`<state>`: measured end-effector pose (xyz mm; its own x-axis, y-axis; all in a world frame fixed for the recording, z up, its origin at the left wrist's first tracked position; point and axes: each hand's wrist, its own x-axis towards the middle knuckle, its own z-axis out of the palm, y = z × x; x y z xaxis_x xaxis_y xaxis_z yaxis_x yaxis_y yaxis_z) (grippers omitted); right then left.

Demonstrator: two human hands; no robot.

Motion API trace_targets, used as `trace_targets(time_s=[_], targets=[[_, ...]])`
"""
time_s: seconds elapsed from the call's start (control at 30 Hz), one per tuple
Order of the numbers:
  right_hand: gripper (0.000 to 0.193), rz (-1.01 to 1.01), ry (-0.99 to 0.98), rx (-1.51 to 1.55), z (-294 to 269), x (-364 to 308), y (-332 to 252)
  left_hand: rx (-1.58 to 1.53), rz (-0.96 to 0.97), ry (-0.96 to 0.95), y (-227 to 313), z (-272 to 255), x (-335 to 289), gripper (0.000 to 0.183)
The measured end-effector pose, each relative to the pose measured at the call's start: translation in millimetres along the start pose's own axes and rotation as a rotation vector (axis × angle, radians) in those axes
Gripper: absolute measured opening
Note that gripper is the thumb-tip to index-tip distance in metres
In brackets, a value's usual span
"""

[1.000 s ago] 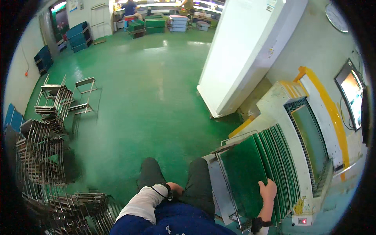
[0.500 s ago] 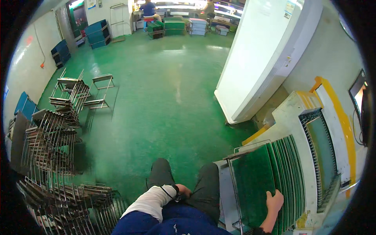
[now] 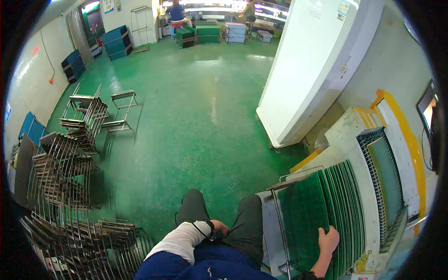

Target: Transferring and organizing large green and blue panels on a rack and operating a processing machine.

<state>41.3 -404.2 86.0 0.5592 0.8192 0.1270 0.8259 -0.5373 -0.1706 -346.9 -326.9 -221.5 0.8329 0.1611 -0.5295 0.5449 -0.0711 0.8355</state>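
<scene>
My right hand is at the lower right, its thumb and fingers pinched on the top edge of a green board. That board is the outermost of a row of several thin green boards, standing on edge and packed closely in a metal rack. My left hand rests in my lap between my thighs, below a white sleeve and a black band at the wrist. Its fingers are mostly hidden.
Metal racks pile up along the left, with one frame standing apart. At right are a machine with a toothed conveyor slot holding a board, and a tall white cabinet. Two people sit at a lit far bench.
</scene>
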Motion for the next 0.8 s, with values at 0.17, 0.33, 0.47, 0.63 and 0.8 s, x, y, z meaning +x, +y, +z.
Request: trace_targets(time_s=[0.17,0.33,0.47,0.63,0.8], targets=[[0.036,0.096,-0.117,0.020,-12.8,1.2,-20.9,0.076,-0.149,-0.192,-34.0,6.8,36.3,0.042],[0.036,0.100,-0.112,-0.007,-11.0,1.9,-16.9,0.138,-0.072,-0.074,-41.7,10.1,36.9,0.045],[0.032,0.117,-0.085,-0.009,-4.5,1.4,-6.8,0.135,-0.108,-0.101,-23.3,6.1,28.0,0.044],[0.030,0.070,-0.053,-0.003,3.1,5.0,-7.1,0.187,-0.124,-0.073,-34.8,9.0,30.2,0.040],[0.031,0.089,-0.065,0.006,-1.9,1.6,-4.8,0.227,-0.054,-0.013,-21.2,5.5,24.4,0.037]])
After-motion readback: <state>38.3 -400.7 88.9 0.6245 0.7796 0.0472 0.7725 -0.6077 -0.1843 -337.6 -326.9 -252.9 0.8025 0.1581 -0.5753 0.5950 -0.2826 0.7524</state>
